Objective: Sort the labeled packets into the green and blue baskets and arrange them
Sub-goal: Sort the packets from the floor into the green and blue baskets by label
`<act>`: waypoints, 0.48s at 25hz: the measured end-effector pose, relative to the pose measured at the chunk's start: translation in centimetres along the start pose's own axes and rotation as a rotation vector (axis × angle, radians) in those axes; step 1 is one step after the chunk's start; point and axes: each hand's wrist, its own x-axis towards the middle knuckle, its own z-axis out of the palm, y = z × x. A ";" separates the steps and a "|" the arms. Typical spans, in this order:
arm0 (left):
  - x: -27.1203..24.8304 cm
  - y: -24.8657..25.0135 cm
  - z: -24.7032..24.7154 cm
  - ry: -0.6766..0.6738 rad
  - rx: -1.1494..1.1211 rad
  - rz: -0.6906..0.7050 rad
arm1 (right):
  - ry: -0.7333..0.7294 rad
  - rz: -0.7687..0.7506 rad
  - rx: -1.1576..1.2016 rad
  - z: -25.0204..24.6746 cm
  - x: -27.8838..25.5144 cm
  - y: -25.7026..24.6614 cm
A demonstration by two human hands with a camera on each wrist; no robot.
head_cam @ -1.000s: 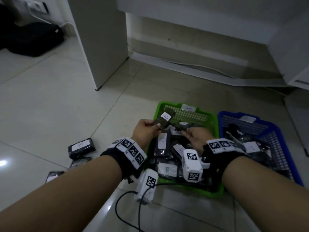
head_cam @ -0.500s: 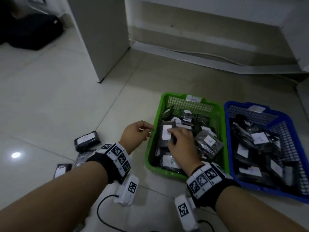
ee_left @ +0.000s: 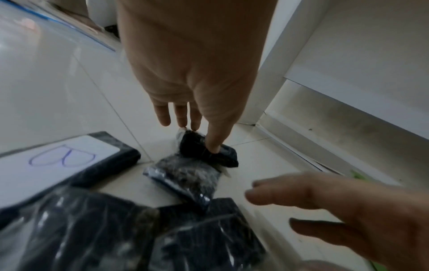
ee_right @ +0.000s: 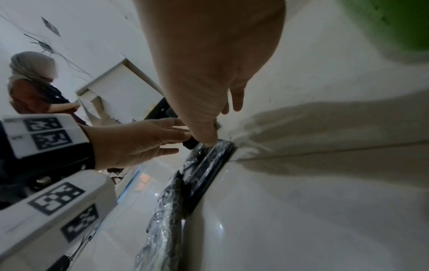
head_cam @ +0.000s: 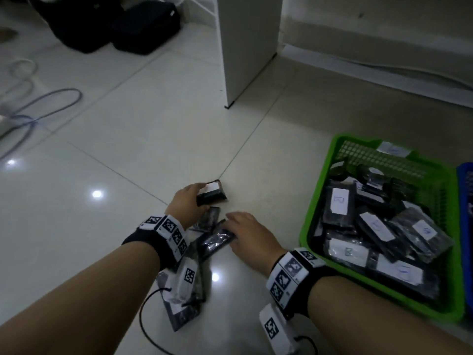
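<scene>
My left hand [head_cam: 188, 202] pinches a black packet with a white label [head_cam: 212, 194] at the far end of a floor pile; in the left wrist view the thumb presses on that packet [ee_left: 223, 157] and the fingers [ee_left: 185, 121] reach its far edge. My right hand [head_cam: 243, 226] lies flat with straight fingers on a glossy black packet [head_cam: 216, 240], its thumb tip touching that packet [ee_right: 209, 161]. Another packet marked B [ee_left: 62, 161] lies near my left wrist. The green basket [head_cam: 320, 190] at the right holds several labelled packets. Only an edge of the blue basket [head_cam: 464, 201] shows.
A white cabinet panel [head_cam: 248, 47] stands on the tiled floor ahead. Black bags [head_cam: 115, 21] sit at the back left, and a blue cable [head_cam: 38, 106] loops at the left. A black cord [head_cam: 148, 316] trails under my left arm. Another person [ee_right: 34, 88] sits in the background.
Both hands left the green basket and moved left to the packets on the floor. My left hand took hold of a labelled packet, and my right hand came down on another.
</scene>
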 end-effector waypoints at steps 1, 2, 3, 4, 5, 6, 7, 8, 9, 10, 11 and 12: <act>0.0 0.0 0.5 0.018 0.010 0.015 | -0.042 -0.019 -0.020 0.5 0.3 0.1; 0.0 -0.1 1.0 0.040 0.015 0.024 | -0.069 -0.037 -0.061 1.0 0.6 0.1; -0.1 -0.2 1.4 0.054 0.005 0.020 | -0.078 -0.053 -0.112 1.3 0.7 0.2; -0.1 -0.3 1.7 0.056 -0.023 0.004 | -0.074 -0.061 -0.158 1.6 0.8 0.2; -0.1 -0.4 1.9 0.050 -0.046 -0.024 | -0.068 -0.066 -0.190 1.8 0.8 0.2; 0.1 -0.6 2.0 0.039 -0.061 -0.057 | -0.056 -0.075 -0.216 2.0 0.7 0.2; 0.2 -0.7 2.1 0.026 -0.073 -0.089 | -0.052 -0.093 -0.250 2.1 0.7 0.3; 0.3 -0.7 1.9 0.017 -0.085 -0.114 | -0.057 -0.113 -0.286 2.1 0.6 0.4; 0.4 -0.6 1.7 0.015 -0.095 -0.124 | -0.068 -0.120 -0.316 1.9 0.5 0.4; 0.5 -0.5 1.3 0.016 -0.105 -0.121 | -0.077 -0.110 -0.320 1.5 0.6 0.3; 0.5 -0.2 0.9 0.012 -0.136 -0.115 | -0.078 -0.078 -0.292 0.6 0.4 0.2; 0.5 0.1 0.5 0.012 -0.189 -0.111 | -0.068 -0.026 -0.229 -0.5 0.4 0.1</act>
